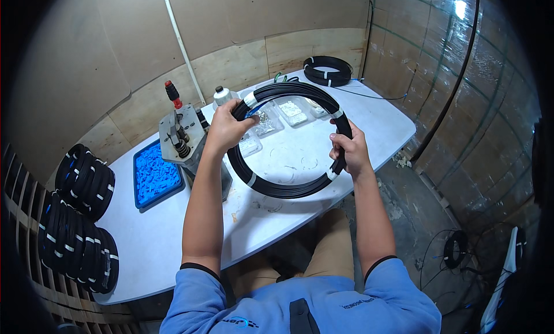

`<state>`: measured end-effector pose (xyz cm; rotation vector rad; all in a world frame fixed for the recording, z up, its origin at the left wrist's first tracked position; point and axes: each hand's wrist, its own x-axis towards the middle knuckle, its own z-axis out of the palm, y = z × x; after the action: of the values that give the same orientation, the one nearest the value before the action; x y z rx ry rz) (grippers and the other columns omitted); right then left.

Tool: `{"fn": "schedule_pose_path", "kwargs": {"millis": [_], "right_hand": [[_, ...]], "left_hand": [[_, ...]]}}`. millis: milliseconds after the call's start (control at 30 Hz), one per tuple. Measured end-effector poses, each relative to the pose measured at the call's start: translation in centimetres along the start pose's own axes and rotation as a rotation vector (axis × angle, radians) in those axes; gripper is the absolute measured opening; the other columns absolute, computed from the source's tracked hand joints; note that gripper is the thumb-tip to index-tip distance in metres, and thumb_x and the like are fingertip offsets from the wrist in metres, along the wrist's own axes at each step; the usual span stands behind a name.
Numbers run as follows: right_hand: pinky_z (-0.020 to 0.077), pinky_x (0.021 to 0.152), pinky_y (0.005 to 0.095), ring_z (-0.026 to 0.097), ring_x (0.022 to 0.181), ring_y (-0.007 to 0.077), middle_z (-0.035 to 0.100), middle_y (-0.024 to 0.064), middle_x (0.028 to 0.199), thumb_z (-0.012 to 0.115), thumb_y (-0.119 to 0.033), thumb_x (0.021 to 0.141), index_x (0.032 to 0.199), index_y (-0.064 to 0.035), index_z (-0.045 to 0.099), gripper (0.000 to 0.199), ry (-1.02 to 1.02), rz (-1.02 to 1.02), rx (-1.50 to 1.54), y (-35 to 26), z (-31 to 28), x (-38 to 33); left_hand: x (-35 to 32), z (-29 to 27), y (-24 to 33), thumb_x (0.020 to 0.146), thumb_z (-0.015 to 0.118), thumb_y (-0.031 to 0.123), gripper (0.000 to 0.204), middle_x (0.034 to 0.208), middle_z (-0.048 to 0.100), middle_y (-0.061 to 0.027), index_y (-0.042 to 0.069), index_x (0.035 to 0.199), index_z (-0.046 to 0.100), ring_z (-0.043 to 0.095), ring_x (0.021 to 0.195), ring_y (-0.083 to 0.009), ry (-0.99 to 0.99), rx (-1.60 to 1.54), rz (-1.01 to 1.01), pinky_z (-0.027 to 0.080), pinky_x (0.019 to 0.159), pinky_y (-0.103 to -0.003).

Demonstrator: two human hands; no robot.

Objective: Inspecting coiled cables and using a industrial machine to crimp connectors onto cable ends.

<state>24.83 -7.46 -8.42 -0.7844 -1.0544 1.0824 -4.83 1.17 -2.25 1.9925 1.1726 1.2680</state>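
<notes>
The tape could give way: if one of the white bands point(249, 98) around the black, ring-shaped coil of thin cable point(283, 189) is loose or gets tugged, the turns could spread and spring outward. Uneven pull between the two sides could also bend the ring out of round. Tipped away from the person, its far edge might knock the shallow clear plastic trays of small parts point(293, 111) that sit just beyond the grip; swung leftward, it might catch the grey metal hand press with a red-and-black handle point(184, 139), left of the left grip.

The left grip point(229, 128) is closed around the coil's upper left side, thumb toward the inside of the ring, close beside a tape band. The right grip point(352, 148) is clamped around the right side, with another band just below it. Both are open only as far as the bundle's thickness. The coil hangs between them, tilted, seemingly raised over the white surface point(369, 117), though its clearance is hard to tell. A second black cable coil point(327, 71) lies beyond the right grip.
</notes>
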Motion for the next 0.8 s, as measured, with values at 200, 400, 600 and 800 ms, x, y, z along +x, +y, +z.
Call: {"fn": "schedule_pose_path", "kwargs": {"millis": [200,400,600,800], "right_hand": [[0.0420,0.042,0.0272,0.044,0.042,0.0092,0.045,-0.0017,0.060,0.066,-0.002,0.084,0.118,0.0015,0.057,0.035,-0.015,0.004,-0.022,-0.5,-0.4,0.0],[0.0415,0.042,0.0267,0.043,0.043,0.0088,0.046,-0.0015,0.061,0.065,-0.003,0.084,0.119,-0.0004,0.059,0.035,-0.047,0.042,-0.002,-1.4,-1.0,1.0],[0.0420,0.044,0.0267,0.043,0.045,0.0088,0.049,-0.0002,0.062,0.064,-0.006,0.087,0.116,-0.0022,0.059,0.030,-0.106,0.157,-0.013,-2.8,-2.8,4.1],[0.0517,0.065,0.0329,0.058,0.071,0.0160,0.058,0.0056,0.082,0.056,-0.030,0.098,0.131,-0.0053,0.052,0.042,-0.217,0.009,0.165,-2.2,-3.8,5.3]], "left_hand": [[-0.8,-0.2,1.8,0.072,0.087,0.018,0.040,0.080,0.067,-0.0053,-0.001,0.100,0.066,0.059,0.073,-0.0128,-0.066,0.041,-0.067,0.049,0.071,-0.029],[-2.1,-0.7,-0.3,0.072,0.091,0.024,0.056,0.087,0.067,-0.0059,0.001,0.114,0.062,0.064,0.078,-0.0155,-0.133,-0.209,-0.060,0.053,0.074,-0.031],[-4.8,2.9,-1.8,0.082,0.081,0.018,0.029,0.070,0.053,0.0002,0.005,0.095,0.059,0.054,0.057,-0.0135,-0.026,-0.811,-0.424,0.047,0.056,-0.031],[-5.1,2.9,-1.3,0.088,0.069,0.013,0.016,0.063,0.042,0.0052,0.011,0.093,0.055,0.041,0.050,-0.0067,0.065,-0.986,-0.313,0.035,0.048,-0.026]]}}
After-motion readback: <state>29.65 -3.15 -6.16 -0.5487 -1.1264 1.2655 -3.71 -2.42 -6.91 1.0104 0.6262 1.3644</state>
